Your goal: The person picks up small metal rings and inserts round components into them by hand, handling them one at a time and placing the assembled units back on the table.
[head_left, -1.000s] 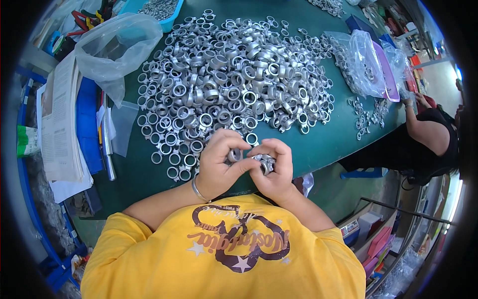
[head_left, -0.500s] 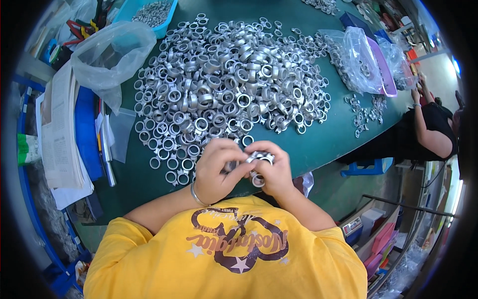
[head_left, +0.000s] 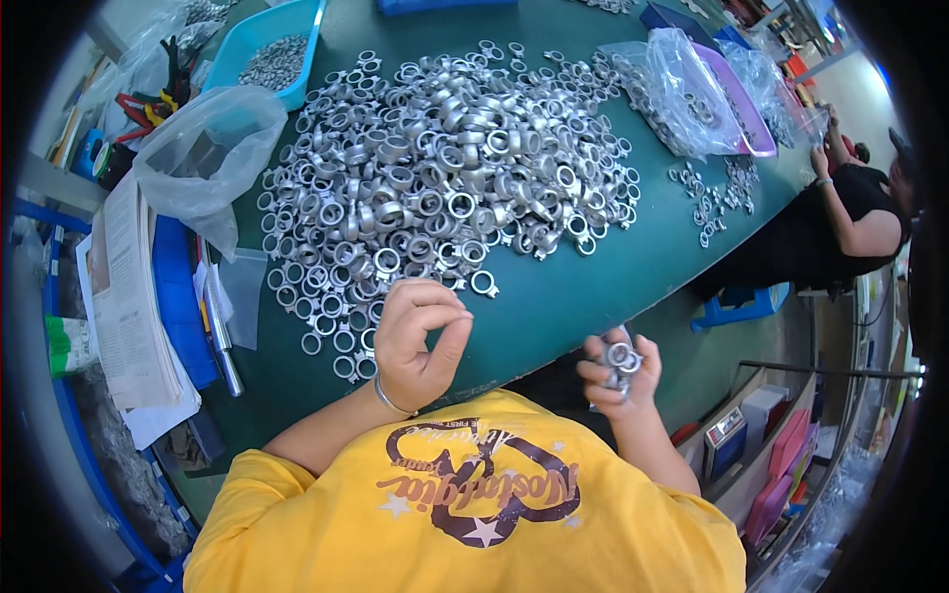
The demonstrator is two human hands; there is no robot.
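A heap of silver metal rings (head_left: 455,158), many with small lugs, covers the middle of the green table. My left hand (head_left: 420,336) hovers at the heap's near edge, thumb and forefinger pinched together; whether a small piece sits in it is hidden. Beyond the table's front edge, on the right, my right hand (head_left: 638,381) is closed round several metal rings (head_left: 620,359) that show between thumb and fingers. A loose ring (head_left: 483,284) lies close to the left fingertips.
A clear plastic bag (head_left: 213,138) and a light blue tray of small metal parts (head_left: 306,74) stand at the left, beside papers (head_left: 133,287). At the right are a purple tray (head_left: 756,128), bagged parts (head_left: 682,99) and another person in black (head_left: 860,212).
My hands have come apart. The right one moved right and down off the table edge with the rings in it; the left stayed near the heap. The view has shifted slightly.
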